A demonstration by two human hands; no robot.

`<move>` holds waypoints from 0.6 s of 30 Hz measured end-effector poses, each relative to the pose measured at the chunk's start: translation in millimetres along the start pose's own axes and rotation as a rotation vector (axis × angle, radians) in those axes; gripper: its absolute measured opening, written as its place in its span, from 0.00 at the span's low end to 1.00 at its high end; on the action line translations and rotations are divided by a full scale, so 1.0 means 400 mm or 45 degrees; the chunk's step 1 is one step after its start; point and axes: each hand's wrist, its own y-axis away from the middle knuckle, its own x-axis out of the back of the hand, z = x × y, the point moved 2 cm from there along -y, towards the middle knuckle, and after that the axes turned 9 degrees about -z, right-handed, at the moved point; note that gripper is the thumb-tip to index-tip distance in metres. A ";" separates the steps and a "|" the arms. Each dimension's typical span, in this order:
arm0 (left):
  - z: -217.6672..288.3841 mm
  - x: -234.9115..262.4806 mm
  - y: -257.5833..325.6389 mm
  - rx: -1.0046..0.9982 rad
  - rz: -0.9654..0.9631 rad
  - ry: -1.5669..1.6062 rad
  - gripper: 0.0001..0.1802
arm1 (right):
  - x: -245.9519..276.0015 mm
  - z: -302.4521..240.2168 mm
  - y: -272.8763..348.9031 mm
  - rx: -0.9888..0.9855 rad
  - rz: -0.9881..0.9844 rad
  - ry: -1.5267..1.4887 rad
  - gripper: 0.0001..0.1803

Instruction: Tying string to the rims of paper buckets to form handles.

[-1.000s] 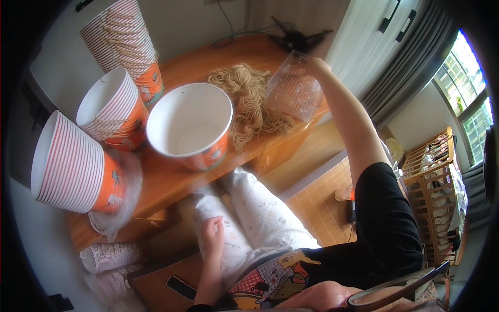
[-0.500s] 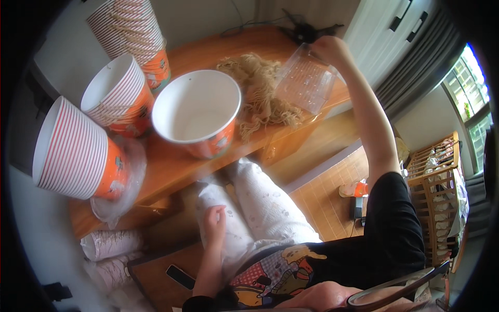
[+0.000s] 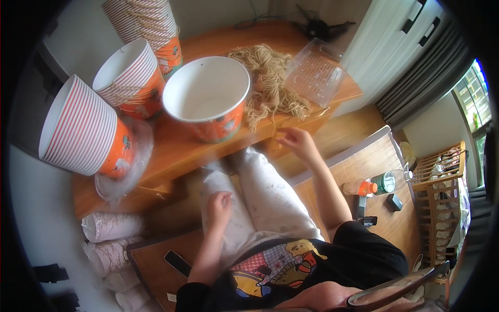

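Note:
My right hand (image 3: pixel 295 142) is in front of the table edge, just below the tan cords. Its fingers are drawn together in a pinch, and anything between them is too small to make out. Above my thigh, my left hand (image 3: pixel 219 206) is curled closed, its grip hidden. On the wooden table (image 3: pixel 179 161), a large white-and-orange paper bucket (image 3: pixel 228 126) stands with its mouth open. Beside it lies a heap of tan twisted cords (image 3: pixel 267 78). A clear plastic tray (image 3: pixel 316 73) holding small bits rests at the right end.
Stacked paper buckets stand at the left: one tilted stack (image 3: pixel 80 127), a corded stack (image 3: pixel 130 78) and a tall corded stack (image 3: pixel 156 26). White wrapped stacks (image 3: pixel 112 227) lie below. A phone (image 3: pixel 178 263) is at my left; bottles (image 3: pixel 384 183) stand at the right.
My right hand has left the clear tray and come down and left to the table edge. The tray now lies flatter on the table. My left hand stays nearly in place. The view has shifted slightly.

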 end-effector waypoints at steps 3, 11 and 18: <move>-0.001 -0.001 0.009 -0.012 0.016 0.047 0.05 | -0.030 0.014 -0.021 -0.020 -0.039 -0.051 0.17; -0.015 0.006 0.016 0.060 0.014 0.146 0.04 | -0.077 0.077 -0.009 -0.094 -0.018 0.118 0.13; -0.009 0.010 0.007 0.032 -0.041 0.104 0.04 | -0.222 0.389 0.021 -0.524 -0.291 0.643 0.12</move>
